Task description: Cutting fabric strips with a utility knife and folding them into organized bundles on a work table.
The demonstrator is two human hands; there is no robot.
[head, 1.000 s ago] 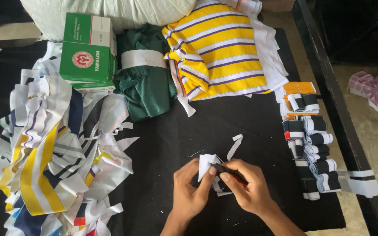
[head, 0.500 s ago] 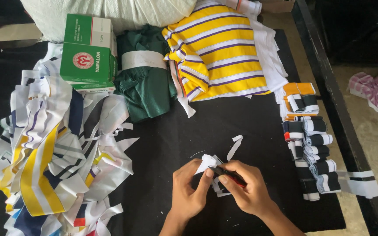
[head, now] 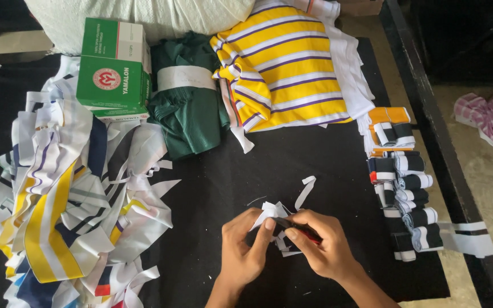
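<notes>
My left hand (head: 246, 245) pinches a small folded piece of white fabric (head: 270, 212) low over the black table (head: 241, 177). My right hand (head: 320, 245) meets it from the right and grips the same piece together with a small dark tool with a red part (head: 309, 235); what the tool is cannot be told. White fabric ends hang below my fingers. A loose white strip (head: 304, 191) lies just beyond my hands.
A heap of striped fabric scraps (head: 64, 211) fills the left. Two green boxes (head: 112, 71), a folded green garment (head: 189, 102) and yellow striped fabric (head: 286, 74) lie at the back. Rolled black-and-white bands (head: 409, 188) line the right edge.
My hands have closed tighter over the white piece, folding it smaller. Nothing else on the table moved.
</notes>
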